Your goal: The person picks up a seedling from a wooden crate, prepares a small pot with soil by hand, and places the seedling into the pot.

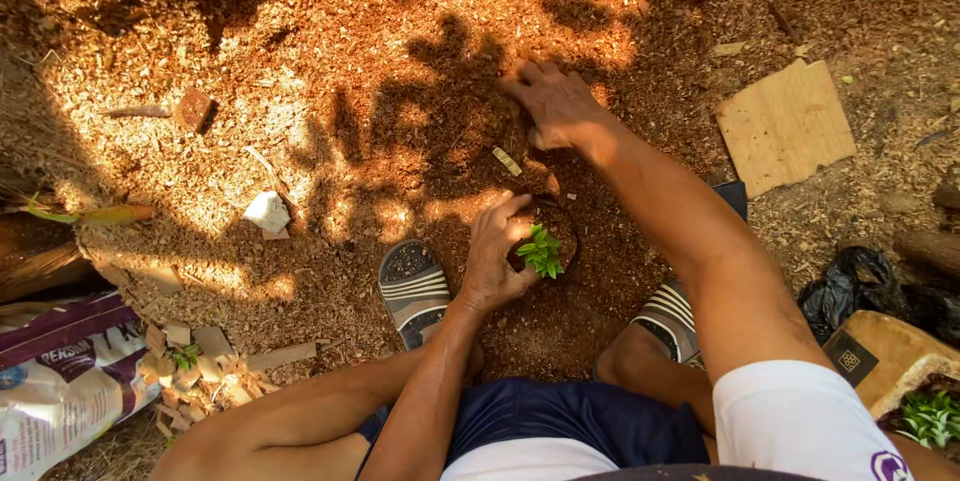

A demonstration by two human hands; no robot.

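Left hand (pixel 497 256) curls its fingers around a small black pot (pixel 556 231) holding a green seedling (pixel 541 251); right hand (pixel 553 103) presses spread fingers into soil (pixel 440 131) beyond.

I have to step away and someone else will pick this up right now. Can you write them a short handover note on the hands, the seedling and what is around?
Left hand: curled round the rim of the small dark pot, steadying the green seedling in it.
Right hand: palm down on the loose soil heap beyond the pot, fingers spread; a grip cannot be told.
Pot sits on the ground between the striped sandals.
Done: seedling stands in the pot.
Left: how full the pot is cannot be seen.
Nearby: printed bag at left, cardboard piece at right.
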